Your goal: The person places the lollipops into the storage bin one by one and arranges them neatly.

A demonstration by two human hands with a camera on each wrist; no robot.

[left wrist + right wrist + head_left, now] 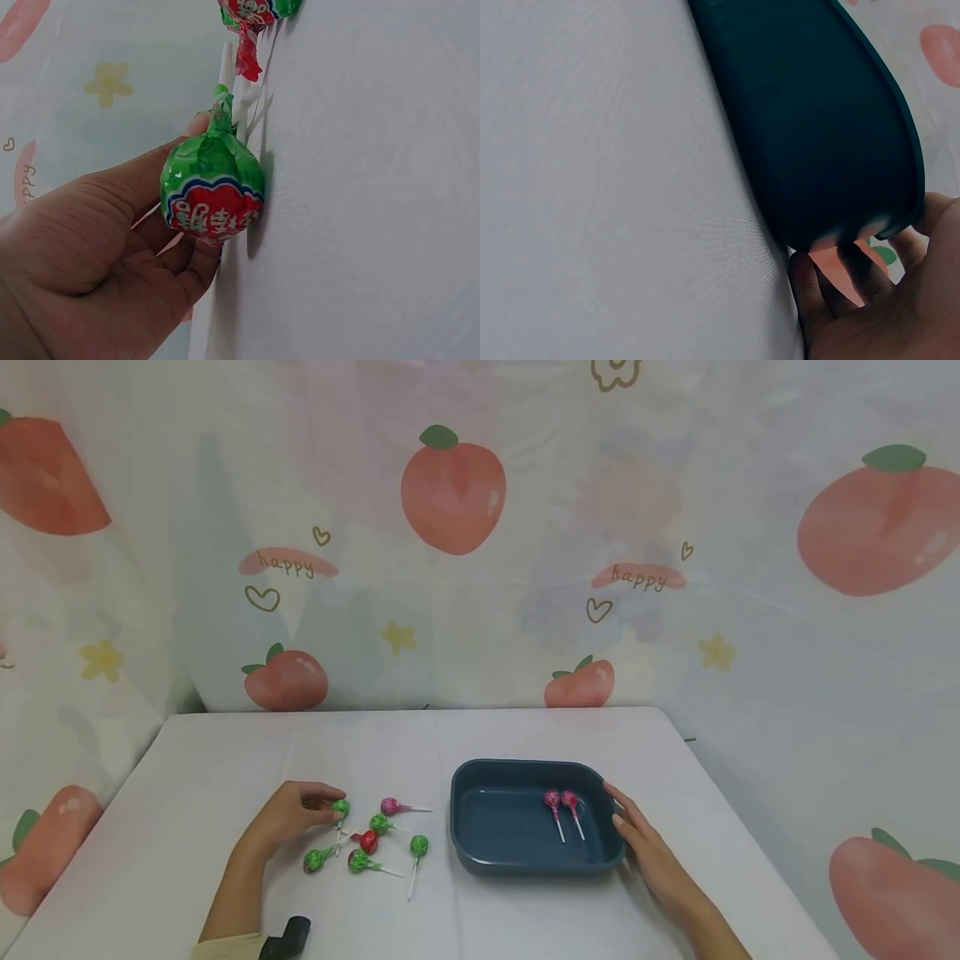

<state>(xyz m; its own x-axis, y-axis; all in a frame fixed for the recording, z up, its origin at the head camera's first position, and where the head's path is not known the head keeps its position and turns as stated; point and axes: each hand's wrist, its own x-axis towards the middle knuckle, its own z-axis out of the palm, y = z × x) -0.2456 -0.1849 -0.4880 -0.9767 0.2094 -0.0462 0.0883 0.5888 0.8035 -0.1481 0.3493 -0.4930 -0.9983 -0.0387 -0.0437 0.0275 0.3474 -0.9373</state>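
In the head view my left hand pinches a green-wrapped lollipop at the left of a loose group. Close to the left wrist camera, a green lollipop with a red label overlaps the fingers. Over on the right, my right hand rests its fingers against the right end of a dark blue tray. From the right wrist, the fingertips show at the tray's outer wall, with the thumb by the rim. Two pink lollipops lie side by side inside the tray.
Between the left hand and the tray lie a pink lollipop, a red one and several green ones, including one nearest the tray. A white cloth covers the table. Behind it hangs a peach-patterned backdrop.
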